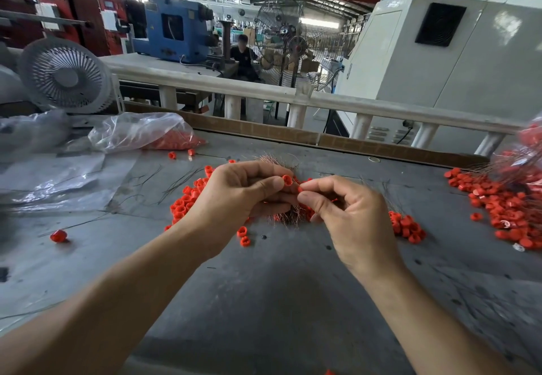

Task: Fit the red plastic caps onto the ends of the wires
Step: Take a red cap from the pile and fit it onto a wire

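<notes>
Seen from above a grey table in a factory hall: left hand pinching a red cap between thumb and forefinger, open end turned toward the right hand. Right hand just beside that cap, thumb and forefinger pinched together on a second small red piece (too small to tell whether a wire runs into it). Directly behind and beneath the held cap, a tuft of thin coppery wires lying on the table, partly hidden by both hands. Left of the held cap, a loose heap of red caps; right of it, just past the right hand, a smaller cluster. Well to the right of the held cap, near the table's edge, a wide pile of caps with wires attached. Below and left of the held cap, two single caps side by side, and far to the left one stray cap apart from the rest. Far up and left of the held cap, a clear plastic bag holding more red caps, with a white fan behind it. Beyond the table, straight back from the held cap, a pale railing, a blue machine and a seated person in dark clothes.
</notes>
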Demonstrator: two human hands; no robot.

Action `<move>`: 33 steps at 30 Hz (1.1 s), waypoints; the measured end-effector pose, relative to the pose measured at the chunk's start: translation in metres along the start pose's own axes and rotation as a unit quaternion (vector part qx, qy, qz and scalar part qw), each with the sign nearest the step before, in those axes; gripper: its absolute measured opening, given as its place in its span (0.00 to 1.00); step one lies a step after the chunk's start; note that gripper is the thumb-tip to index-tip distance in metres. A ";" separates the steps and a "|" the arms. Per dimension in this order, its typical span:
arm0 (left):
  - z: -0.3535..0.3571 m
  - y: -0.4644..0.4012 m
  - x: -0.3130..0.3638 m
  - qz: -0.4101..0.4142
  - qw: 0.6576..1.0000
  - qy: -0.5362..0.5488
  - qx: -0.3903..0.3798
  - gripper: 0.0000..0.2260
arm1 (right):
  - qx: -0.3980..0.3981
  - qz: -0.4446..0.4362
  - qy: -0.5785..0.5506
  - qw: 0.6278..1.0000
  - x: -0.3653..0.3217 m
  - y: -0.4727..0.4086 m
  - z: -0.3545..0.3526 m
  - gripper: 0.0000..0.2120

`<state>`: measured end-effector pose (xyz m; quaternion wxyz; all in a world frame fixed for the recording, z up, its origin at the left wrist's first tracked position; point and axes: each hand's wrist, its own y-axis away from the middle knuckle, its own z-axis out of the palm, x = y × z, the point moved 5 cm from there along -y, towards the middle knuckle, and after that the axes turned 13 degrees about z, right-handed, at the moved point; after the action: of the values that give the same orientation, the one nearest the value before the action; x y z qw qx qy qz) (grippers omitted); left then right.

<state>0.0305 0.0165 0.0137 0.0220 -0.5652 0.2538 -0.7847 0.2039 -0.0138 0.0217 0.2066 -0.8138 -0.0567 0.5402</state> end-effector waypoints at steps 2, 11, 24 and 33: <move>0.000 -0.001 0.000 0.001 1.000 0.007 0.003 0.10 | -0.005 -0.003 -0.001 1.000 -0.001 0.000 0.000 0.08; 0.000 -0.002 -0.003 0.007 1.000 0.006 0.000 0.10 | 0.012 -0.019 -0.004 1.000 -0.005 0.002 -0.002 0.05; 0.007 0.000 -0.004 0.018 0.998 -0.060 -0.030 0.13 | 0.074 -0.148 0.107 0.980 -0.019 0.006 -0.003 0.02; 0.008 0.002 -0.002 0.048 0.994 -0.093 -0.019 0.07 | 0.080 -0.161 0.116 0.977 -0.020 0.007 -0.001 0.02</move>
<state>0.0382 0.0118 0.0132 0.0723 -0.6232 0.2924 -0.7217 0.1955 -0.0270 0.0358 0.3606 -0.8320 -0.1196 0.4043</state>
